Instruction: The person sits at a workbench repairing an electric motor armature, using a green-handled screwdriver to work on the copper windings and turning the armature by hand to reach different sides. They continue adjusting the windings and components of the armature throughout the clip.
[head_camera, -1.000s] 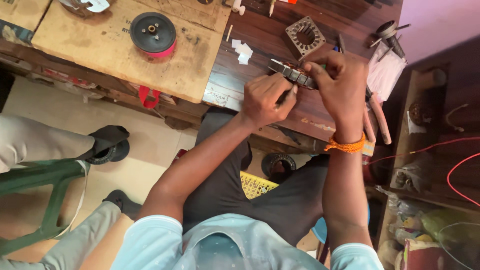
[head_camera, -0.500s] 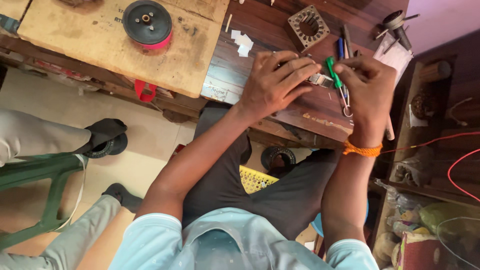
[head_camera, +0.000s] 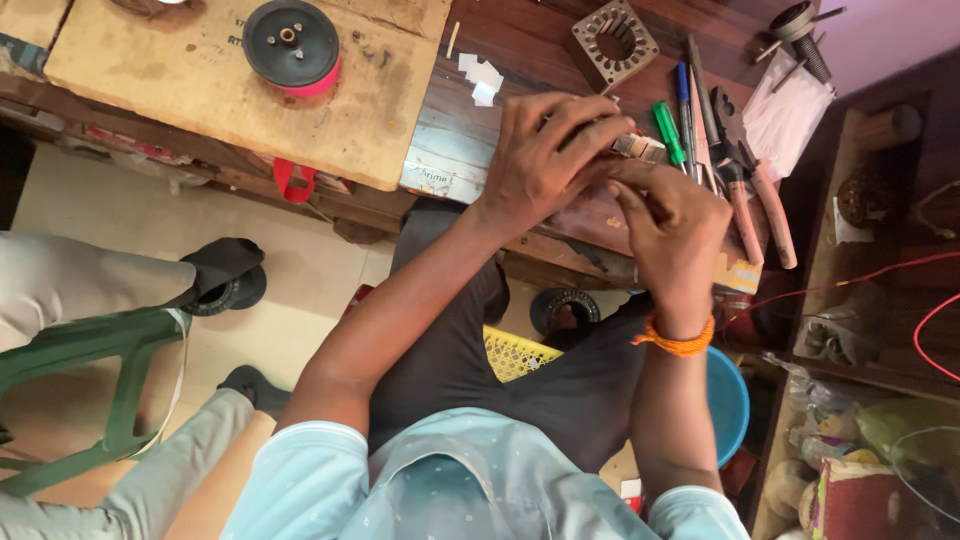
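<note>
Left hand (head_camera: 545, 160) and right hand (head_camera: 672, 215) meet over tabletop (head_camera: 520, 50) edge, fingers pinching small metal part (head_camera: 640, 148); mid-fitting, likely; next move needs steady grip, fine alignment

green screwdriver (head_camera: 668, 131), blue pen (head_camera: 684, 95), orange wrist thread (head_camera: 676, 341), yellow basket (head_camera: 515, 355), black-and-pink spool (head_camera: 292, 46).

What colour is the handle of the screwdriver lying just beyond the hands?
Green screwdriver handle, clearest in the head view.
</note>
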